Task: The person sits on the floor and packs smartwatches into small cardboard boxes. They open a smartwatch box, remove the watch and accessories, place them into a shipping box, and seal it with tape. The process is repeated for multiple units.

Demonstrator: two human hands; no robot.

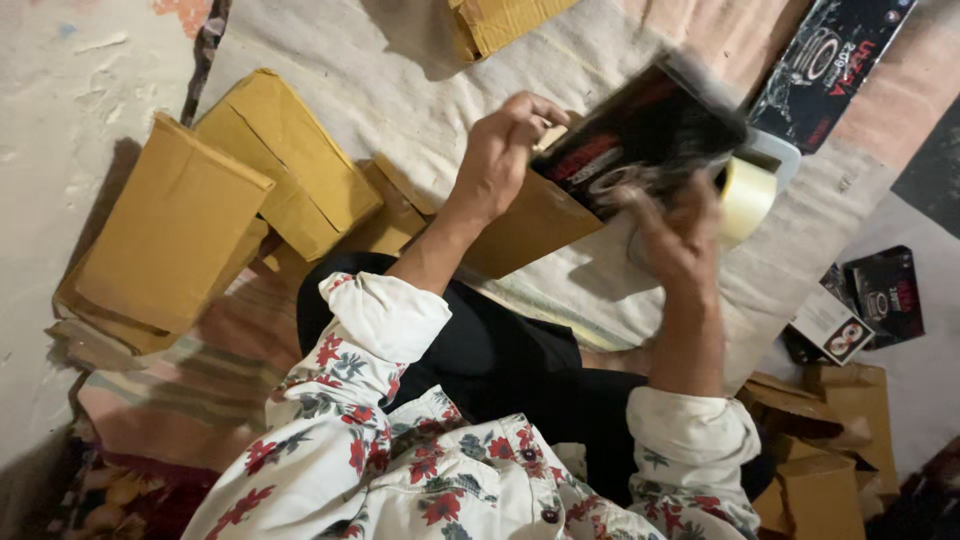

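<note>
- My left hand (500, 150) is closed on the top edge of a brown cardboard envelope (530, 225), fingers curled over the rim, holding it upright above my lap.
- My right hand (675, 235) grips the lower part of a black product box (645, 140). The hand is motion-blurred, so the exact finger placement cannot be told.
- The black product box is tilted, its near end at the mouth of the brown cardboard envelope. Whether it is already partly inside cannot be told.
- A roll of clear tape (748, 198) sits just right of the box, partly hidden behind my right hand.
- Left side: a stack of flat brown envelopes (215, 205) lies on the cloth mat (400, 80), well apart from my left hand. Their edges overlap one another and run off the mat's left border.
- Far side: bare mat shows between my hands and another brown carton (500, 20) at the far edge; this is the widest open room.
- Far right: a second black box (830, 60) lies flat on the mat, apart from the held box.
- Near right: more small printed boxes (865, 310) and brown cartons (830, 450) crowd the floor, leaving little room beside my right forearm.
- Near centre: my lap, in dark fabric, lies under the envelope.
</note>
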